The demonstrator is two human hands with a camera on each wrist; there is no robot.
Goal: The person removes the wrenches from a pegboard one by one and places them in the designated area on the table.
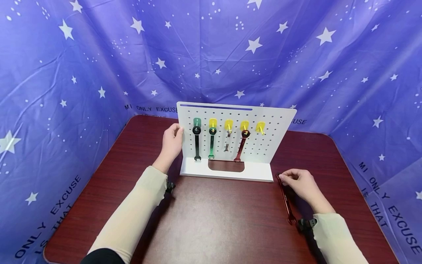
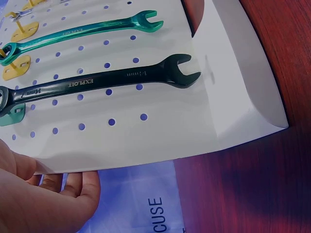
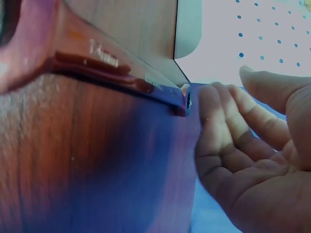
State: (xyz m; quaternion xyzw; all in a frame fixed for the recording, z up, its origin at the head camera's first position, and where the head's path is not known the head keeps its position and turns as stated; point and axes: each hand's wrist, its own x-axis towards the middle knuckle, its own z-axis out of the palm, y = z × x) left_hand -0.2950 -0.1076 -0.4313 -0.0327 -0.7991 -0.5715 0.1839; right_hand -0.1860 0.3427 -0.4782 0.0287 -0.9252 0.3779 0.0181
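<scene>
My left hand (image 1: 173,142) grips the left edge of a white pegboard stand (image 1: 225,176), thumb in front and fingers behind. On the board hang a black wrench (image 2: 97,83), a green wrench (image 2: 77,34), a small silver wrench (image 1: 227,142) and a dark red wrench (image 1: 241,147), each by its ring end. Another red wrench (image 1: 286,201) lies on the table right of the stand. Beside its ring end is my right hand (image 1: 301,183); in the right wrist view that hand's fingers (image 3: 214,126) are loosely bent, thumb apart, with a small gap to the wrench.
A yellow hook (image 1: 261,128) at the row's right end carries no wrench. The stand is on a dark red wooden table (image 1: 211,220). Blue star-patterned cloth (image 1: 197,44) hangs around the back and sides.
</scene>
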